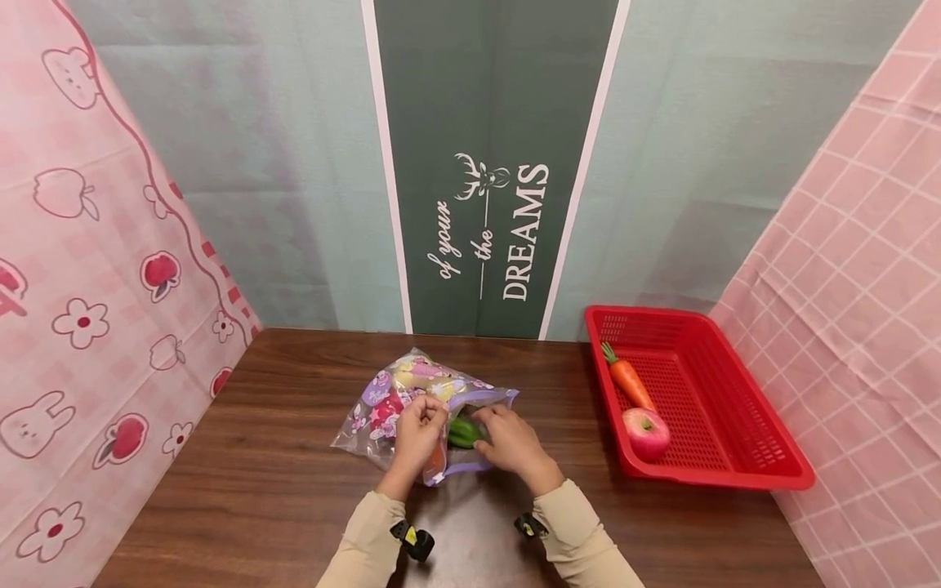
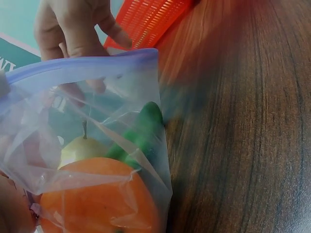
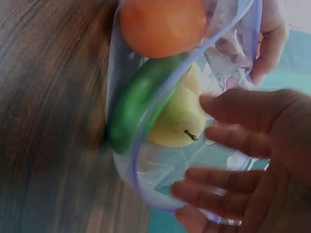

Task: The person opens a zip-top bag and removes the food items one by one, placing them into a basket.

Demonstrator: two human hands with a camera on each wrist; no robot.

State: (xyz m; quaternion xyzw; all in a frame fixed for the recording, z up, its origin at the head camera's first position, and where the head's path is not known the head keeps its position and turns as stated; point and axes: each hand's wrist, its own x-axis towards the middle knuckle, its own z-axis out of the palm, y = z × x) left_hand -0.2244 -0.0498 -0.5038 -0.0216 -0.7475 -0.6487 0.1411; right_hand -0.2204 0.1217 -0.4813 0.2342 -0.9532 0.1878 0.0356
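While the plastic bag (image 1: 382, 408) lies on the brown table (image 1: 257, 457) just ahead of me, its mouth gapes toward four o'clock, taking twelve as straight ahead. A purple strip (image 2: 126, 60) edges that mouth, and cartoon prints cover much of the clear plastic. Inside I can see a green vegetable (image 1: 461, 433) by the opening, a yellow pear (image 3: 177, 119) with a short stem just beside it, and an orange (image 3: 165, 24) at about seven o'clock from the green vegetable.

My left hand (image 1: 419, 433) pinches the near edge of the mouth between thumb and curled fingers. My right hand (image 1: 515, 441) is at the three o'clock side of the bag, holding nothing, its fingers spread wide at the opening; I cannot tell whether they touch the plastic.

Well apart at three o'clock stands a red basket (image 1: 735, 392). A carrot (image 1: 631, 384) lies at its ten o'clock side, leafy end toward eleven, and an apple (image 1: 647, 434) sits at eight, against the carrot's tip or very near it. Beige sleeves (image 1: 367, 539) cover my forearms. At twelve, beyond the table, hangs a dark green panel (image 1: 492, 82) lettered in white.
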